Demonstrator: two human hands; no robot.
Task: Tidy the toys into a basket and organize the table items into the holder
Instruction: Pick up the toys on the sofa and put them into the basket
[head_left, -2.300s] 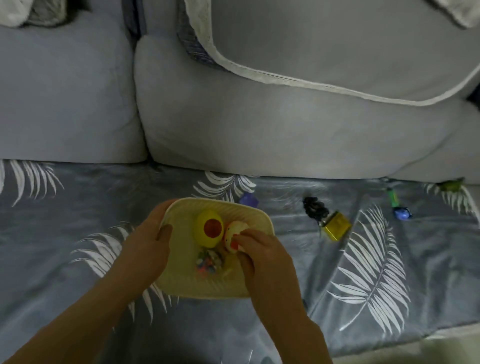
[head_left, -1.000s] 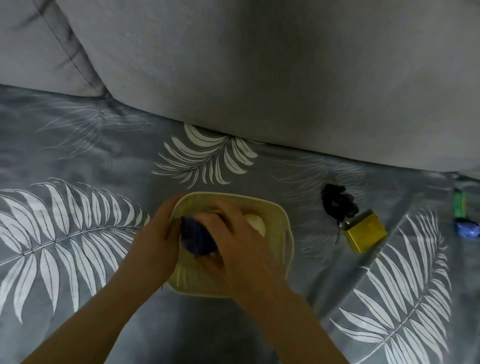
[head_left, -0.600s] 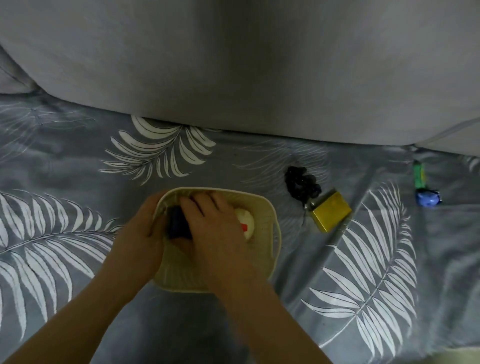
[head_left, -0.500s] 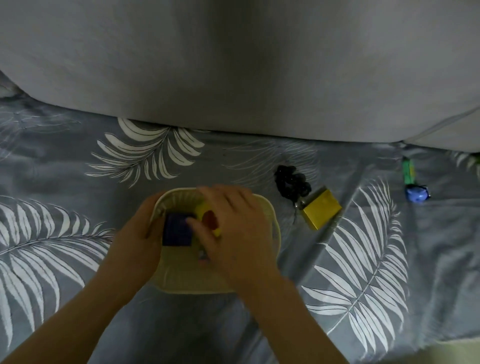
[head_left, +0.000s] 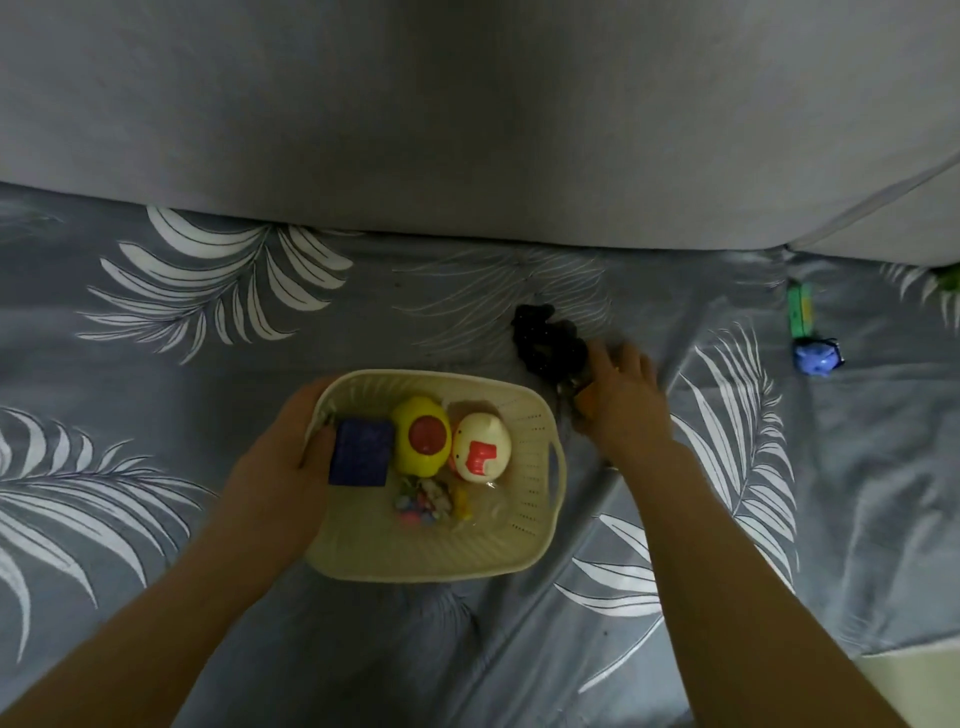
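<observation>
A cream plastic basket (head_left: 540, 519) sits on the leaf-print grey sofa cover. Inside lie a dark blue block (head_left: 361, 460), a yellow round toy with a red spot (head_left: 421, 441), a white toy with a red mark (head_left: 480, 454) and a small bag of colourful bits (head_left: 423, 501). My left hand (head_left: 275, 467) grips the basket's left rim, thumb inside. My right hand (head_left: 621, 400) is out to the right of the basket, lying over the spot of the yellow box, which it hides, right beside a black bunched thing (head_left: 545, 338). Its fingers are blurred.
A small blue toy (head_left: 815, 356) with a green piece (head_left: 799, 312) behind it lies at the far right. Another green thing (head_left: 950, 280) peeks in at the right edge. The grey back cushion (head_left: 467, 130) walls off the far side. The seat's front edge is at the lower right.
My right hand has left the basket, with the blue block now inside, and moved right onto the yellow box. My left hand stays on the rim.
</observation>
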